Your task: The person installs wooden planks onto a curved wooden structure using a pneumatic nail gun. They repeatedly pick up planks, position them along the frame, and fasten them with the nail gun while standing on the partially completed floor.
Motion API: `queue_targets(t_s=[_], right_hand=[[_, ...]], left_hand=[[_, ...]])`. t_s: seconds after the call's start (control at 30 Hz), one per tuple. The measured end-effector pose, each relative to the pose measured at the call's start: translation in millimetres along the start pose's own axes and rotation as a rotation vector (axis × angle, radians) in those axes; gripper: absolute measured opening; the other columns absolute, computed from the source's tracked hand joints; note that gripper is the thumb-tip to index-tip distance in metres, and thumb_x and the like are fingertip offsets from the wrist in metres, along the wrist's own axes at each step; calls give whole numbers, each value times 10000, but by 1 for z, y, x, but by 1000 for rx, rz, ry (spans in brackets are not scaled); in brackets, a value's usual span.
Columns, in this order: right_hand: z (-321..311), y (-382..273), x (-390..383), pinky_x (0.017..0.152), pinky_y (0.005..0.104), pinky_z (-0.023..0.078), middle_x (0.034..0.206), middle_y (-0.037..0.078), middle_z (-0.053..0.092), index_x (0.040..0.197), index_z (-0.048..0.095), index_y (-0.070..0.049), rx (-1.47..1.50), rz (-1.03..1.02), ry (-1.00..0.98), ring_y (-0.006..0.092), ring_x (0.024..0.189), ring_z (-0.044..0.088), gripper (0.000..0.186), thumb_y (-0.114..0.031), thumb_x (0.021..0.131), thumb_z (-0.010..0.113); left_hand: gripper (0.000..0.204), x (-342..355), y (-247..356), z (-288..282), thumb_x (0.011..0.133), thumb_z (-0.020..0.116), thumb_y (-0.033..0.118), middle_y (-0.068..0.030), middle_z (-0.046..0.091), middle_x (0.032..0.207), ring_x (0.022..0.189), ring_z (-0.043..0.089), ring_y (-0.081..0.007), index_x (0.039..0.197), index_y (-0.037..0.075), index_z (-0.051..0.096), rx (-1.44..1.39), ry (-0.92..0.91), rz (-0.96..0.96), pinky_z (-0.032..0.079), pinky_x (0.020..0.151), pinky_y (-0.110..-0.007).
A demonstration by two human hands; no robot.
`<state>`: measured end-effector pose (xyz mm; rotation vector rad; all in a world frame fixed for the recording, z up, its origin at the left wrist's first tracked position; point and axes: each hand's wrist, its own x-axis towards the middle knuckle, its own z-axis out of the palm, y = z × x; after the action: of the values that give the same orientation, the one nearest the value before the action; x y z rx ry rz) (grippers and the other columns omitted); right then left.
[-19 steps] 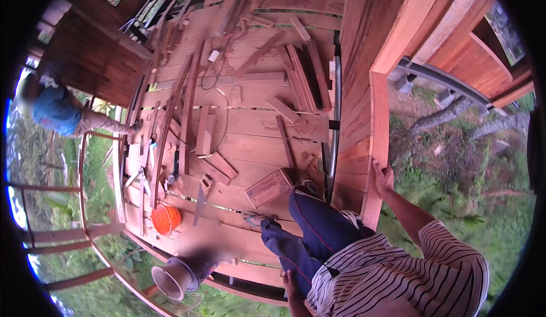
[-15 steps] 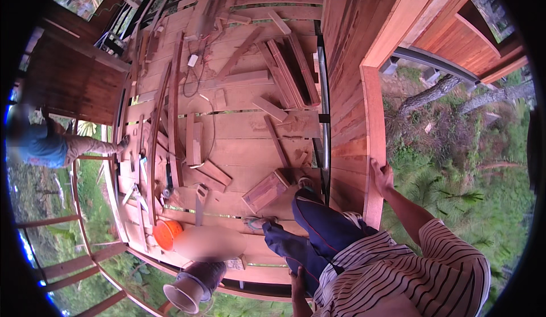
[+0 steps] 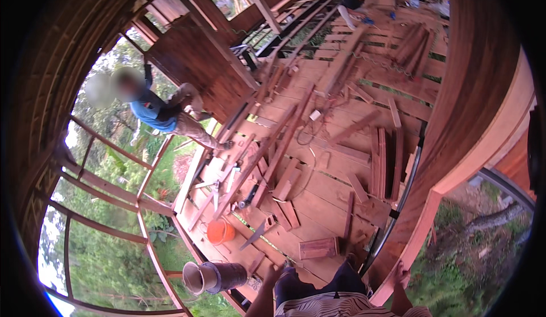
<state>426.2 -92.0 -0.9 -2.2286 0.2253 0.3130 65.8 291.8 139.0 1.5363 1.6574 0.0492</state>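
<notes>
My right hand [image 3: 401,273] is on the edge of a pale wooden frame board [image 3: 420,246] in the wall opening at right, fingers curled over it. My left hand [image 3: 273,272] is low beside my left knee; its fingers are too small and dark to make out. A dark cylinder [image 3: 227,276] with a pale flared mouth lies left of that hand. Close by is a small wood offcut [image 3: 256,261]. In front of my feet sits a short thick wood block [image 3: 318,249]. A handsaw [image 3: 259,233] lies on the planks.
An orange bucket [image 3: 220,232] stands near the left floor edge. Long boards [image 3: 284,141] and a stack of planks [image 3: 382,160] lie across the gapped floor [image 3: 318,203]. A co-worker in blue [image 3: 151,112] is at the left edge; another person [image 3: 352,7] crouches far back.
My view has swung up and left, showing the far floor, both other people and the open framing. My right hand stays on the frame board; my left hand remains low by my leg.
</notes>
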Motion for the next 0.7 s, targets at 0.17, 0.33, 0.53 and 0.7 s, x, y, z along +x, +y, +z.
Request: queue_targets(t_s=[0.17, 0.33, 0.53, 0.7], right_hand=[[8, 5, 14, 843, 458, 493, 1025, 282, 677, 1209, 569, 122, 130, -65, -241, 366, 969, 656, 853, -652, 852, 608], [4, 29, 41, 873, 424, 495, 1130, 235, 661, 1220, 557, 107, 184, -12, -323, 309, 1008, 636, 743, -552, 889, 646], [7, 14, 29, 859, 421, 509, 1163, 241, 648, 1259, 546, 91, 86, 135, -322, 319, 1009, 638, 760, -568, 890, 631], [8, 12, 31, 843, 441, 527, 1088, 270, 662, 1236, 566, 90, -413, 273, -216, 388, 977, 652, 841, -671, 880, 530]], left_hand=[[663, 92, 110, -119, 918, 670, 348, -227, 533, 1344, 1242, 522, -313, 1397, -35, 418, -413, 339, 301, 396, 1047, -390], [676, 34, 301, -186, 966, 613, 207, -284, 455, 1403, 1208, 551, -310, 1509, 15, 259, -550, 459, 666, 476, 951, -373], [864, 49, 267, -190, 957, 634, 302, -226, 561, 1286, 1089, 613, -280, 1558, 62, 61, -516, 333, 650, 497, 906, -365], [755, 105, 194, -170, 934, 637, 388, -166, 586, 1207, 967, 662, -286, 1530, 220, 204, -775, 118, 139, 527, 762, -387]])
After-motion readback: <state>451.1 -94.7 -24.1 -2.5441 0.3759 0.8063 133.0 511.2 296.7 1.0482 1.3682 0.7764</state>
